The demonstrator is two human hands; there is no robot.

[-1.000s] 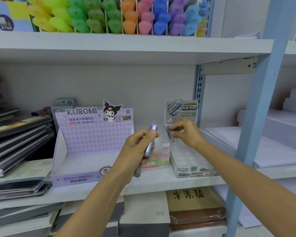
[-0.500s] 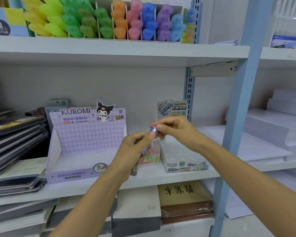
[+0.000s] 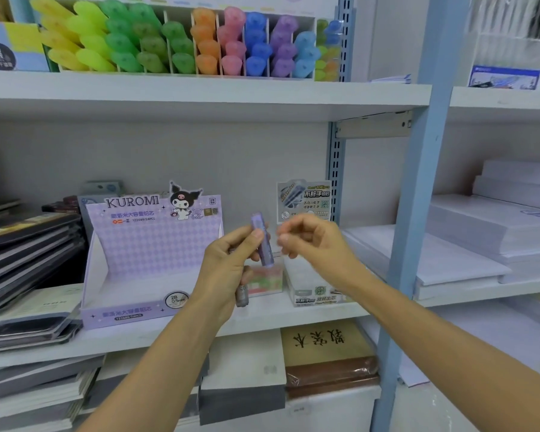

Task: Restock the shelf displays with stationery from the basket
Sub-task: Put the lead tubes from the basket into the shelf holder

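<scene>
At frame centre, the left hand (image 3: 228, 269) grips a purple lead tube (image 3: 262, 240), right of the Kuromi display box (image 3: 156, 244). The right hand (image 3: 312, 241), just beside the tube, is blurred; its grip cannot be determined.

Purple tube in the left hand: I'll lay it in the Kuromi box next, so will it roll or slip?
Probably light and stiff: the left hand holds the tube upright with just thumb and fingers, and it stays straight. Its body looks rounded and smooth, so it may roll on the box floor, which looks bare and smooth.
</scene>
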